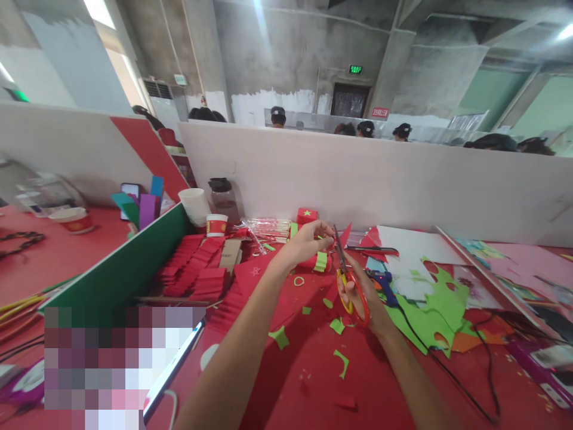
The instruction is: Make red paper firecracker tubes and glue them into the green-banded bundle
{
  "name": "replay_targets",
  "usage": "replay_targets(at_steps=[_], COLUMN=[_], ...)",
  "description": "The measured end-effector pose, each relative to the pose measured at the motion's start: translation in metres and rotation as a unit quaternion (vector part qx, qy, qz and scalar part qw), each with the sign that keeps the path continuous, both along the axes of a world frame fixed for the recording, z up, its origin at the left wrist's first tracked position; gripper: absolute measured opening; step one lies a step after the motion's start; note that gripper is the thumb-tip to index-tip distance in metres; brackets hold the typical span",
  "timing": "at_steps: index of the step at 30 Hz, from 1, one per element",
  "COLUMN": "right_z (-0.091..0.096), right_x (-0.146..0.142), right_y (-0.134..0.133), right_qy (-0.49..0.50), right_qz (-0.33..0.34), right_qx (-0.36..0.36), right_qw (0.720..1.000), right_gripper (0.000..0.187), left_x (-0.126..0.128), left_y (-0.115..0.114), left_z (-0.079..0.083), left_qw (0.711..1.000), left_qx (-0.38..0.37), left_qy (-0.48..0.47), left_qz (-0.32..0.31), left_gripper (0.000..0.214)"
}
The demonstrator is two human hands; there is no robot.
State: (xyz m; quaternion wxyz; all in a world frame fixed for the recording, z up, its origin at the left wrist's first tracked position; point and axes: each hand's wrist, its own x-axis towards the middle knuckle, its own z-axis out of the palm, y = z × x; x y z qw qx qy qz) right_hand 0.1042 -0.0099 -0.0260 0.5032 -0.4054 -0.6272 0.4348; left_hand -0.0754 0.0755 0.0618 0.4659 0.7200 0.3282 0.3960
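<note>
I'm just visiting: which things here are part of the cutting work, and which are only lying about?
In use:
- scissors, held in the right hand
- left hand, by the blade tips; whatever it pinches is too small to tell

Seemingly lying about:
- green scraps
- blue corded tool
- red-and-white paper cup
- dark-lidded bottle

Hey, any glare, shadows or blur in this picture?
All in the head view: a pale glare streak runs down the upper wall; the ceiling light at top right is washed white; shadow darkens the red table between the forearms; the scissors look only slightly soft; coarse pixel blocks cover part of the lower left.
</note>
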Motion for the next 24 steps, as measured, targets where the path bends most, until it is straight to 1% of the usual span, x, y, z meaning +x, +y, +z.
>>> replay_targets(at_steps=[10,15,17,20,22,24], right_z=[-0.0021,0.0014,0.0014,-0.0002,-0.0007,0.0001], right_x=[-0.0020,-0.0038,-0.0037,-0.0022,-0.0008,0.0008], right_y=[0.0025,0.0011,0.0011,0.0021,0.0027,0.0036], right_qy=[-0.004,-0.004,-0.004,0.007,0.009,-0.006], right_qz=[-0.010,-0.031,-0.040,-0.051,-0.059,-0.081], right_qx=[-0.001,0.004,0.000,-0.006,0.000,0.028], right_qw=[1.000,1.000,0.999,0.999,0.998,0.996], right_gripper=[0.076,0.067,0.068,0.071,0.071,0.067], left_x=[-0.0012,-0.0022,-0.0023,-0.0038,-0.0066,-0.0101], left_y=[-0.0014,-0.0018,-0.0023,-0.0016,0.0002,0.0026], left_z=[0.0025,0.0020,0.0017,0.0010,0.0003,-0.0005], left_qw=[1.000,1.000,1.000,1.000,1.000,1.000], left_qx=[0.005,0.006,0.003,0.004,0.006,0.000], left_qy=[0.002,-0.002,-0.002,0.001,0.006,0.007], left_qz=[0.003,-0.006,-0.006,0.011,0.019,0.019], left_gripper=[0.009,0.010,0.010,0.010,0.009,0.008])
